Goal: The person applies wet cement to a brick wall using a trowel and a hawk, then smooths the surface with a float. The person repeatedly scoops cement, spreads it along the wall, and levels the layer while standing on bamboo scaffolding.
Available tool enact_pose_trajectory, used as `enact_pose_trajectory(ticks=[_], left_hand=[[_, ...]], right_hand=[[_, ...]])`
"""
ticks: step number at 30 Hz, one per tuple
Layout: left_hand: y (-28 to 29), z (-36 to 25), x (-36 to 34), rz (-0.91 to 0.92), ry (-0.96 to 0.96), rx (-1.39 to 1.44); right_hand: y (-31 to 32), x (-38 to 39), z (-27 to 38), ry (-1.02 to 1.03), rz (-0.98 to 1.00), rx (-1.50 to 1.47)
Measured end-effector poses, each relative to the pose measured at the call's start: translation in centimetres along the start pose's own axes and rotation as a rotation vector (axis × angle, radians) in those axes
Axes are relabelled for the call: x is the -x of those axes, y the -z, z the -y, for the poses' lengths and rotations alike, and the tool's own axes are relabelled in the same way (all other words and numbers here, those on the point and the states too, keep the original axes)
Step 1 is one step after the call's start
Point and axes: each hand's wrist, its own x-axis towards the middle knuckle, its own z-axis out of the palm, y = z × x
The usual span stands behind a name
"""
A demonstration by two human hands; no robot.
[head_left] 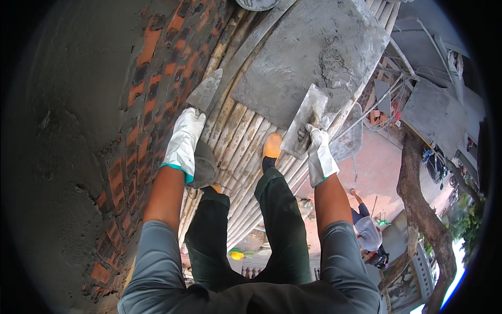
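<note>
My left hand (186,131), in a white glove with a teal cuff, is closed on a pointed trowel (205,91) near the brick wall. The trowel's grey blade points up and away, and its handle is hidden in the glove. My right hand (318,149), gloved as well, grips a rectangular plastering trowel (307,116) by its handle. That plate is tilted over the near right edge of a flat board (282,68) smeared with wet grey mortar (337,57). A grey bucket (205,166) stands beside my left wrist.
Bamboo poles (238,141) form the platform under my orange shoes (272,145). On the left rises a brick wall (149,104), partly coated with wet mortar (63,136). Below right are a tree trunk (426,214) and another person (368,233). A round container (258,4) sits at the far end.
</note>
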Motion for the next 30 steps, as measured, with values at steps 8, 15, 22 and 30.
enact_pose_trajectory(ticks=[8, 15, 22, 30], left_hand=[[-7.3, 0.9, -9.1, -0.285, -0.056, -0.051], [-13.8, 1.0, -13.3, -0.299, -0.044, -0.207], [-23.8, 8.1, -17.0, -0.306, -0.049, -0.033], [-25.4, 9.4, -20.4, -0.465, -0.17, 0.048]], right_hand=[[-1.1, -7.0, -2.8, 0.1, -0.088, 0.099], [-0.9, -12.9, -6.8, 0.126, -0.168, 0.302], [-0.6, -14.0, -6.7, 0.086, -0.129, 0.439], [-1.5, -12.1, -6.2, 0.234, -0.137, 0.428]])
